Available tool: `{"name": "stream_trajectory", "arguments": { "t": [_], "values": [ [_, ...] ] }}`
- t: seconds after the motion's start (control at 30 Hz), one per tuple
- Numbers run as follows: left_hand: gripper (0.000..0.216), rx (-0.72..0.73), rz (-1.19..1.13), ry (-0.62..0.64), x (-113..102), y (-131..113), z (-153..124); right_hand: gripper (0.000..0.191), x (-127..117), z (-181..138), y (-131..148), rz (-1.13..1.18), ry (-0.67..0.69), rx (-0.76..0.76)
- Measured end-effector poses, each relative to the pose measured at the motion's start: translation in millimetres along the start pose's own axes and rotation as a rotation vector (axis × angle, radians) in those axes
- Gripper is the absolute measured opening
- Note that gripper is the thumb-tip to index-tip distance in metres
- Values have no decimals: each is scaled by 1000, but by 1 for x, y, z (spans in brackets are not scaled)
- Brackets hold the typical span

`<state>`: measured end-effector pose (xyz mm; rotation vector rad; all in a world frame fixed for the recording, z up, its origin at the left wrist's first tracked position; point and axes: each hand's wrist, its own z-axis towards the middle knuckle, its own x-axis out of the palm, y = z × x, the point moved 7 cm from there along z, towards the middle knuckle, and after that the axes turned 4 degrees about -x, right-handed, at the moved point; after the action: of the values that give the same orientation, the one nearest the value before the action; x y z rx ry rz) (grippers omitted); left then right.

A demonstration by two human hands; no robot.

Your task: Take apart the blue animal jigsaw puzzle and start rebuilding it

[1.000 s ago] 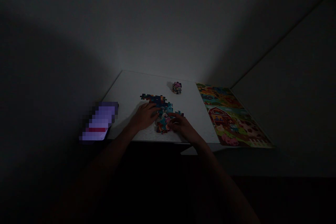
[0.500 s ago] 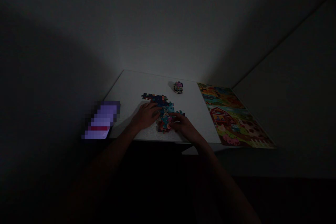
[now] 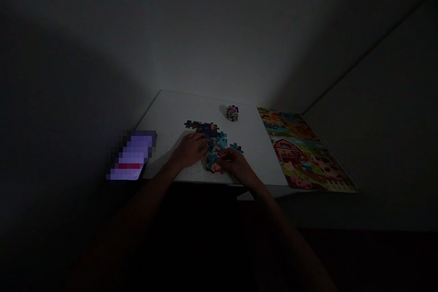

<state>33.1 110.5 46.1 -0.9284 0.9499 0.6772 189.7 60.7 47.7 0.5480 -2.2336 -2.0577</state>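
Note:
A partly joined jigsaw puzzle [image 3: 221,140] in dark blue, teal and orange lies on the white table. My left hand [image 3: 190,148] rests flat over its left side, fingers stretched across the pieces. On the lower right, the fingers of my right hand [image 3: 234,163] are pinched at a puzzle piece [image 3: 212,162] with teal and pink on it; they partly cover it. Just beyond my right hand sits a loose teal puzzle piece [image 3: 237,147], apart from the joined part.
A stack of puzzle pieces [image 3: 232,113] stands toward the back of the white table [image 3: 191,105]. To the right lies a colourful farm picture sheet [image 3: 301,155]. A lit phone [image 3: 135,153], blurred out, is at the left edge. Walls rise behind and at the right.
My right hand has moved slightly left and its fingers have closed in over the lower puzzle pieces. The loose teal piece is now more exposed. My left hand has stayed nearly still.

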Motion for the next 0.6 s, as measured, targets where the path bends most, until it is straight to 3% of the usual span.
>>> {"name": "stream_trajectory", "arguments": {
  "t": [0.33, 0.6],
  "values": [
    [32, -16, -9, 13, -1, 0, 0, 17, -5, 1, 6, -273, -113, -76],
    [32, -11, -13, 1, 0, 1, 0, 15, -2, 1, 1, -298, -122, -118]
  ]
}}
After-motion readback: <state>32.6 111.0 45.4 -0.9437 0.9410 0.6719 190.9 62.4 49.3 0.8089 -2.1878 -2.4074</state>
